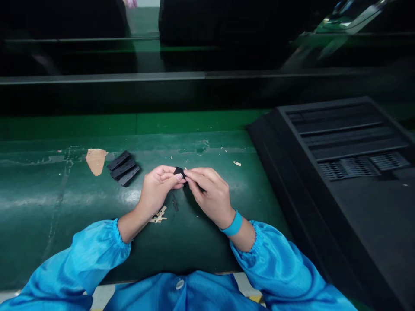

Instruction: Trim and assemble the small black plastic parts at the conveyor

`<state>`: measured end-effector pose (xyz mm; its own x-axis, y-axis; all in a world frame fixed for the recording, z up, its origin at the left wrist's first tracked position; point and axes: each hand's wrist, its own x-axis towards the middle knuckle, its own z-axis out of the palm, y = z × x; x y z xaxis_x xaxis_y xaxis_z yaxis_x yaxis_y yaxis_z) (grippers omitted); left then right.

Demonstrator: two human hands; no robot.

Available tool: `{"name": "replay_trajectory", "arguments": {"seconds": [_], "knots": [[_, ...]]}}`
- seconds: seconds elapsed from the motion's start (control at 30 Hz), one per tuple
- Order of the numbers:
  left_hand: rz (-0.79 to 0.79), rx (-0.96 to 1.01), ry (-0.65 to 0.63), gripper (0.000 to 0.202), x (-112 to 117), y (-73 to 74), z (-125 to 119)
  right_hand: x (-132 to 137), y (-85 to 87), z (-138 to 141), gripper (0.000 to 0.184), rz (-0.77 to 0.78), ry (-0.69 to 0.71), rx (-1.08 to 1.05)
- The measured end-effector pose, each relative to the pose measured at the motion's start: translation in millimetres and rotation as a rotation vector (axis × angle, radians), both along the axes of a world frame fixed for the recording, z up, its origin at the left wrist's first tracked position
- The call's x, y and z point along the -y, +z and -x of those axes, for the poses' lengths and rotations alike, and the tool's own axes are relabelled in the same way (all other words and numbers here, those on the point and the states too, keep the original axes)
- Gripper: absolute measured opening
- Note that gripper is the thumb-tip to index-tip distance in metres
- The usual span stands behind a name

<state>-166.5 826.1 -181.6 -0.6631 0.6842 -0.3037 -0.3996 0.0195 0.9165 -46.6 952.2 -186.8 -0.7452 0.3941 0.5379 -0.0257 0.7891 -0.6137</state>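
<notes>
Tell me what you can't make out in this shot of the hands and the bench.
- Black piece, head view: mostly hidden by the fingers of the left hand and right hand; shape unclear.
- Black strips: too small to count surely.
- Black housing: cut off by the right edge.
- Far side beyond the belt: too dark.

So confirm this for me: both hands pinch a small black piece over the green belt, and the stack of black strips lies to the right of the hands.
Not quite. The head view shows the stack of black strips lying left of both hands, beside a tan scrap. The rest holds: left hand and right hand pinch the small black piece over the green belt.
</notes>
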Motion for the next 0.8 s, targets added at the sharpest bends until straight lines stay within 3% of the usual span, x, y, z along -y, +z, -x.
{"name": "replay_trajectory", "arguments": {"seconds": [0.2,0.3,0.53,0.8], "knots": [[0.022,-0.039,0.007,0.032,0.9,-0.2,0.4,-4.0,4.1,5.1,0.017,0.334,0.015,0.040],[0.031,-0.040,0.016,0.033,0.1,0.5,0.9,-5.3,5.0,5.7,0.013,0.404,0.033,0.035],[0.019,-0.048,0.014,0.038,-1.5,6.0,-0.4,0.8,2.2,0.9,0.029,0.178,0.025,-0.029],[0.055,-0.306,-0.075,0.025,3.3,12.1,-0.5,3.3,5.7,1.2,0.028,0.187,0.048,-0.053]]}}
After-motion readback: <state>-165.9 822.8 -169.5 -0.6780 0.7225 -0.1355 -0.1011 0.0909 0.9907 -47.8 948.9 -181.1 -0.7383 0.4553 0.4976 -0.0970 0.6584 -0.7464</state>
